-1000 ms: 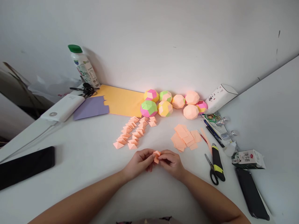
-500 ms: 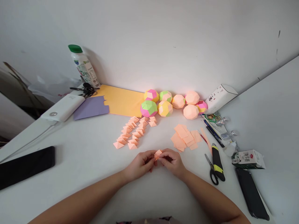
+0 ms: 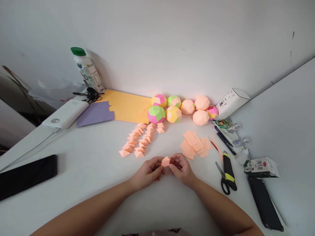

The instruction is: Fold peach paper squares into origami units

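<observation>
Between both hands, near the front middle of the table, is a small peach piece of folded paper (image 3: 165, 161). My left hand (image 3: 148, 172) pinches its left side, thumb in front. From the right, the closed fingertips of my right hand (image 3: 181, 168) grip the opposite edge. Beyond them, folded peach paper units (image 3: 132, 137) lie in overlapping rows. A loose pile of flat peach paper pieces (image 3: 194, 144) rests behind my right hand. Several faceted paper balls (image 3: 174, 114) in pink, green, yellow and peach stand against the wall.
Scissors (image 3: 223, 182) and a black-yellow utility knife (image 3: 229, 172) lie at the right, near pens (image 3: 224, 139), a small carton (image 3: 261, 167) and a black phone (image 3: 265, 203). At the left are another dark phone (image 3: 28, 177), a white power bank (image 3: 66, 114), keys (image 3: 92, 94) and a bottle (image 3: 90, 72).
The folded paper has turned in my fingers, showing a broader flat face towards me. My right fingers have shifted slightly upward along its edge.
</observation>
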Demonstrator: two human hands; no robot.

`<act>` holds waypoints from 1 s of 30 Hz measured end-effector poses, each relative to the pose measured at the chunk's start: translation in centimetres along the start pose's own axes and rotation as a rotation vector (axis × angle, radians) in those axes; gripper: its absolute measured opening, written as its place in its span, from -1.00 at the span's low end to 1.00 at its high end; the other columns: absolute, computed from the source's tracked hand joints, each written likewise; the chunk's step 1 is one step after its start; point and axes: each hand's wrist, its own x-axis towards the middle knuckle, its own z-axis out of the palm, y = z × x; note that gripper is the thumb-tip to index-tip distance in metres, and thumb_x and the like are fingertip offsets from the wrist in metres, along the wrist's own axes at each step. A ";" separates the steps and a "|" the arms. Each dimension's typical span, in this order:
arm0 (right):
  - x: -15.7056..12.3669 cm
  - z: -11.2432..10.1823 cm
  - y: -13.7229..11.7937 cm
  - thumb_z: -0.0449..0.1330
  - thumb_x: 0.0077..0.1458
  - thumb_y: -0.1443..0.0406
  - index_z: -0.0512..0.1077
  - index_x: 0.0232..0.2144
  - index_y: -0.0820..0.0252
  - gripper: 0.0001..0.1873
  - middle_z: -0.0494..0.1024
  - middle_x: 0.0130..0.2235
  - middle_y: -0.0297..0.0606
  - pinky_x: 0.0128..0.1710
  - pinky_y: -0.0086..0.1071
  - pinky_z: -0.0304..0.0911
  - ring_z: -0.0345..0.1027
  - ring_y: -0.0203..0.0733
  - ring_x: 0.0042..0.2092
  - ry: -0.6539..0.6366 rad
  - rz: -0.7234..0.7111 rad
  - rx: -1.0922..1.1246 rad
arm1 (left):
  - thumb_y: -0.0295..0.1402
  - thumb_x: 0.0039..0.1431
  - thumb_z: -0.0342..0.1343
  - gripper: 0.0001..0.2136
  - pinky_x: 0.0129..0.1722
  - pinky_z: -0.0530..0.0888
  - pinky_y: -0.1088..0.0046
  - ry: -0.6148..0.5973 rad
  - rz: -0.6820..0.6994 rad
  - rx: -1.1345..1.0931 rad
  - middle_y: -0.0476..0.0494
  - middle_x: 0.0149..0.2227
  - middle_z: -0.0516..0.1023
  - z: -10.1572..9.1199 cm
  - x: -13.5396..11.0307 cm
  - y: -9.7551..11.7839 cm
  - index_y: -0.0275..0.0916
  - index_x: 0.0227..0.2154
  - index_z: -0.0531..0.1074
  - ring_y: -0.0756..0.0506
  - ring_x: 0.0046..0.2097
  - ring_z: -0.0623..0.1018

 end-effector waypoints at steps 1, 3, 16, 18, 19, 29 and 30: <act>0.0 0.0 0.0 0.17 0.05 0.30 0.21 -0.17 0.13 -0.72 0.43 -0.32 -0.30 -0.47 -0.43 0.29 0.31 -0.34 -0.45 -0.003 -0.007 -0.017 | -0.20 0.18 -0.03 -0.68 -0.51 0.32 0.52 0.003 0.000 -0.015 -0.05 -0.42 0.43 0.0 0.0 -0.1 -0.24 -0.07 0.33 0.04 -0.52 0.38; 0.0 0.0 -0.1 0.16 0.03 0.33 0.23 -0.15 0.14 -0.70 0.43 -0.34 -0.30 -0.48 -0.45 0.26 0.30 -0.33 -0.44 -0.035 -0.022 -0.091 | -0.21 0.19 -0.03 -0.68 -0.52 0.31 0.52 0.010 0.012 -0.019 -0.03 -0.43 0.42 0.0 0.0 -0.3 -0.23 -0.05 0.29 0.05 -0.53 0.38; 0.1 0.4 -0.2 0.11 -0.15 0.45 0.33 -0.53 0.20 -0.92 0.35 -0.47 -0.31 -0.59 -0.46 0.07 0.13 -0.34 -0.53 -0.073 -0.224 -0.353 | -0.35 0.18 -0.07 -0.70 -0.48 0.25 0.53 -0.008 0.169 0.244 0.08 -0.56 0.33 0.4 -0.1 -0.9 -0.22 -0.03 0.27 0.03 -0.50 0.31; 0.1 0.4 -0.4 0.10 -0.17 0.46 0.31 -0.54 0.20 -0.91 0.33 -0.48 -0.32 -0.60 -0.47 0.05 0.11 -0.35 -0.53 -0.062 -0.216 -0.347 | -0.34 0.15 -0.03 -0.70 -0.49 0.25 0.53 0.003 0.129 0.165 0.13 -0.60 0.21 0.3 -0.2 -0.7 -0.23 -0.04 0.29 0.04 -0.52 0.29; 0.1 0.4 -0.5 0.09 -0.18 0.46 0.29 -0.54 0.20 -0.91 0.32 -0.48 -0.33 -0.60 -0.47 0.04 0.11 -0.35 -0.53 -0.053 -0.205 -0.333 | -0.34 0.13 -0.02 -0.69 -0.49 0.26 0.53 0.013 0.105 0.116 0.14 -0.61 0.17 0.3 -0.2 -0.5 -0.24 -0.05 0.29 0.04 -0.53 0.28; 0.1 -0.1 -0.6 0.12 0.00 0.34 0.26 -0.38 0.20 -0.90 0.29 -0.52 -0.40 -0.55 -0.47 0.08 0.15 -0.35 -0.52 -0.098 -0.060 -0.096 | -0.29 0.10 0.05 -0.71 -0.54 0.15 0.55 0.106 0.026 0.080 0.14 -0.57 0.06 0.2 -0.1 0.0 -0.25 -0.11 0.34 0.07 -0.54 0.12; 0.1 -0.1 -0.6 0.12 0.02 0.32 0.27 -0.42 0.21 -0.93 0.27 -0.54 -0.40 -0.56 -0.47 0.06 0.12 -0.36 -0.54 -0.087 -0.047 -0.120 | -0.30 0.09 0.06 -0.70 -0.53 0.15 0.55 0.107 0.027 0.094 0.15 -0.57 0.05 0.2 -0.1 -0.1 -0.24 -0.10 0.33 0.07 -0.53 0.11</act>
